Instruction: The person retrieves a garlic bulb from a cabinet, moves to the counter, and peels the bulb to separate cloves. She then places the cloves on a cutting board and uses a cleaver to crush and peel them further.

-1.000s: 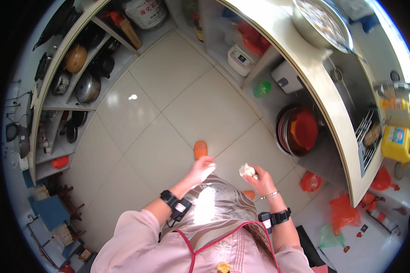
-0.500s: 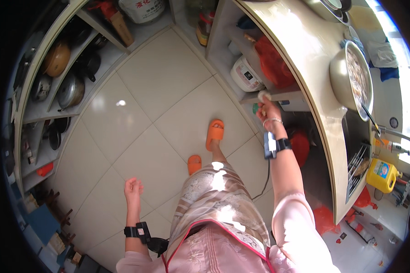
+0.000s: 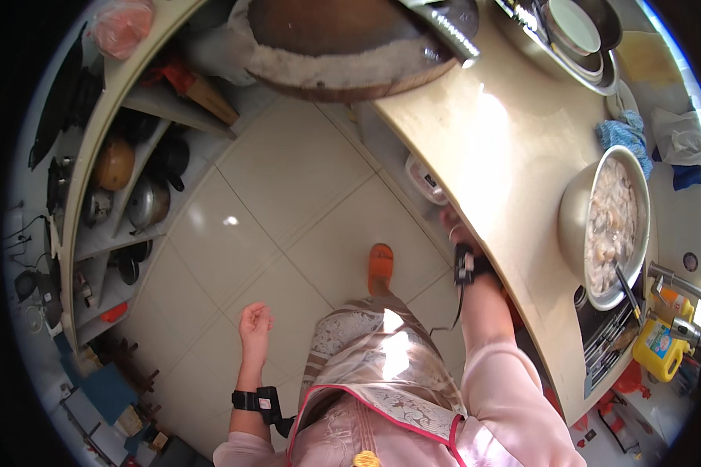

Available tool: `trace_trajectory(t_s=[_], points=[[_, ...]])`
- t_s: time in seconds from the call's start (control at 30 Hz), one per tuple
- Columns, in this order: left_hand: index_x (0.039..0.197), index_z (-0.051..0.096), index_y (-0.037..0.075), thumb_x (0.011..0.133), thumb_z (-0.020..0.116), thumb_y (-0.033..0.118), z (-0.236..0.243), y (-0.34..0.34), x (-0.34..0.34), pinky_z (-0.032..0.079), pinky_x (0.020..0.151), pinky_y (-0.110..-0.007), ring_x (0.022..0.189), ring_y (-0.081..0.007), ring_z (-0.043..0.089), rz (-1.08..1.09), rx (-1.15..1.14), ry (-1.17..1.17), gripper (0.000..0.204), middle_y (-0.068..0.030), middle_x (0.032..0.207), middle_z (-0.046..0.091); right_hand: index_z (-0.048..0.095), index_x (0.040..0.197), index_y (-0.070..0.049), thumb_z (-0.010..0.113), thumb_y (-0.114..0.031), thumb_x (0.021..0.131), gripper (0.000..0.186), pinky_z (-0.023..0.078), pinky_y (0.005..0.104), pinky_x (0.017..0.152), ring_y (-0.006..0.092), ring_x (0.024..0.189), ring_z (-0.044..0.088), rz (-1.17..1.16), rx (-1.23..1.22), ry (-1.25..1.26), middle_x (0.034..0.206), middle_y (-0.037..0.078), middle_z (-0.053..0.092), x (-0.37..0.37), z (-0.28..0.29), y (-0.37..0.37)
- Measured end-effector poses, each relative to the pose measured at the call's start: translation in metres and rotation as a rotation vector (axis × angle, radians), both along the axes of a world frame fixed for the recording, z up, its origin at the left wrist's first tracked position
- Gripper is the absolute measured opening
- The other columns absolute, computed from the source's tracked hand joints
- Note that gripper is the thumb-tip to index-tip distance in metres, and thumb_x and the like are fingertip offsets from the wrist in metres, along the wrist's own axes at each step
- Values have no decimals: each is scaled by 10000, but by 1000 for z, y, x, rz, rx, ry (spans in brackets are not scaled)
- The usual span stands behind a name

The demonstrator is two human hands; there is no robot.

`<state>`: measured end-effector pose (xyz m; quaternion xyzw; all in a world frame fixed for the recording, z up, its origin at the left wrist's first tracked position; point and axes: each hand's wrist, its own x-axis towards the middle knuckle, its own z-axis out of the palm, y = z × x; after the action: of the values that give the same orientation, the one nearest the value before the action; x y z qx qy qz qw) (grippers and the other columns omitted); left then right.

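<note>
A pale-tiled kitchen floor (image 3: 280,222) lies between dark cookware shelves on the left and a long cream counter (image 3: 475,148) on the right. At the counter's far end sits a thick round wooden chopping block (image 3: 350,82); nearer, on the right, stands a wide steel bowl (image 3: 575,226) of pale, wet-looking food.

The right hand (image 3: 453,222) is at the counter's front edge, partly hidden beneath it, so I cannot tell whether it grasps anything. Just beyond it, in the open space under the counter, is a white, rounded, hard-shelled appliance (image 3: 424,179), mostly covered by the edge. That appliance looks stiff, smooth and probably fairly heavy, best held low from both sides. The left hand (image 3: 255,321) hangs over the floor, loosely curled, apparently holding nothing.
</note>
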<state>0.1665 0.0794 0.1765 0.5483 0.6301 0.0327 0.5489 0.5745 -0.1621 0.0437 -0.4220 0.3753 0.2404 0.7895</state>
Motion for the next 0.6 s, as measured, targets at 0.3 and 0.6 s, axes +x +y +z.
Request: trace_trajectory(t_s=[0.3,0.6], points=[[1186,508,3,984,485,177,126,17,180,516,769,-299,885,-187,628,-409,-90,-484,267,-130,1078,605,505,1259,-26,410,-364,1005,434,477,327,844,201,996,590,756,583,-111,1140,121,613,-65,214,102],[1199,443,27,987,494,315,189,34,254,531,736,-297,846,-181,640,-507,-624,-878,362,-120,1021,605,439,1363,-41,376,-455,1002,553,423,278,924,140,1055,526,788,163,-497,1279,102,523,-66,316,158]])
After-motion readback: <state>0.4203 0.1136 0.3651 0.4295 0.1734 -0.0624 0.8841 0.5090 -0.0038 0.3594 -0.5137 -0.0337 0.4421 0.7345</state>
